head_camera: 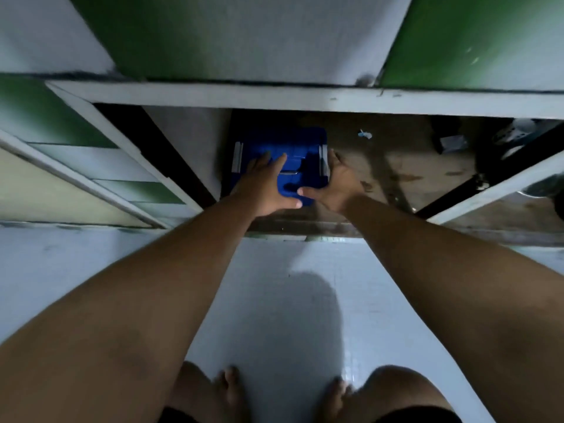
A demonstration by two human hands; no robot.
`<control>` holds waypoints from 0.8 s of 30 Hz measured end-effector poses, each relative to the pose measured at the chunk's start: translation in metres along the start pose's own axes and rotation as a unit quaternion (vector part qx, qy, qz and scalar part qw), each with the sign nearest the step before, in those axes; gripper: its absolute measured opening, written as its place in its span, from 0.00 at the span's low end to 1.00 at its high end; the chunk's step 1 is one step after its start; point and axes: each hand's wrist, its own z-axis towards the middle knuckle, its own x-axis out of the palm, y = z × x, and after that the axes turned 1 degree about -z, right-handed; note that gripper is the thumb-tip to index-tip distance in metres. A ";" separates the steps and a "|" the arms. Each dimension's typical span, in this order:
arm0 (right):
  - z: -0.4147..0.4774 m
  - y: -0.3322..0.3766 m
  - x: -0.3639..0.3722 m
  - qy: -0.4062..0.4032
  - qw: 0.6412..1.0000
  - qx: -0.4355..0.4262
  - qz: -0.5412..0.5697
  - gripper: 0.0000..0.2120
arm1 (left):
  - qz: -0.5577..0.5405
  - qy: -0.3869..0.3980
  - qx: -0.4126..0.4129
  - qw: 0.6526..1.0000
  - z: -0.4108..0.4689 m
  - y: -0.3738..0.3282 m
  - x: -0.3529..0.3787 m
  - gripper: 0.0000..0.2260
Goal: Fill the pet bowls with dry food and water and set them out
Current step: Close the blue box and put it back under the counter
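**Barely begun: both hands on the blue container, no bowls in sight**

You are crouched at an open low cabinet (213, 96), with both arms stretched in to the blue container (283, 138) on its floor. Your left hand (265, 181) lies flat on the container's lid, fingers straight, grasping nothing. Your right hand (335, 184) is against the container's right side. Its thumb spreads across the front edge and its fingertips reach up beside the white latch (323, 160). Blur hides whether those fingers hook round anything, so I cannot tell if that hand grips. A matching left latch (237, 157) sits on the container's other side. Right of the container lies a small pale scrap (364, 134), and further right some dark clutter (512, 135), too dim to name.

On progress: the container sits inside the cabinet with its lid on. It probably holds the dry food, though nothing shows that. No bowls, food or water appear anywhere. By my reading everything lies ahead of you: get the container out or open, find the bowls, fill them, and set them down.
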 end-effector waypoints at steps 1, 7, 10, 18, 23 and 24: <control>-0.011 0.011 -0.010 -0.009 1.000 -0.002 -0.008 0.44 | -0.011 0.003 -0.002 1.000 -0.013 -0.009 -0.008 0.56; -0.102 0.084 -0.086 -0.009 1.000 0.017 -0.019 0.30 | 0.015 0.019 0.019 1.000 -0.111 -0.067 -0.086 0.45; -0.159 0.115 -0.133 -0.019 1.000 -0.009 -0.006 0.19 | -0.019 0.036 0.016 0.999 -0.165 -0.109 -0.136 0.37; -0.247 0.204 -0.261 -0.157 0.986 -0.037 0.042 0.14 | -0.050 0.003 0.101 0.994 -0.254 -0.226 -0.263 0.23; -0.266 0.242 -0.343 -0.229 0.971 -0.041 0.048 0.16 | -0.042 -0.041 0.176 0.983 -0.260 -0.283 -0.343 0.24; -0.268 0.248 -0.357 -0.244 0.968 -0.037 0.050 0.17 | -0.049 -0.051 0.186 0.980 -0.261 -0.292 -0.357 0.24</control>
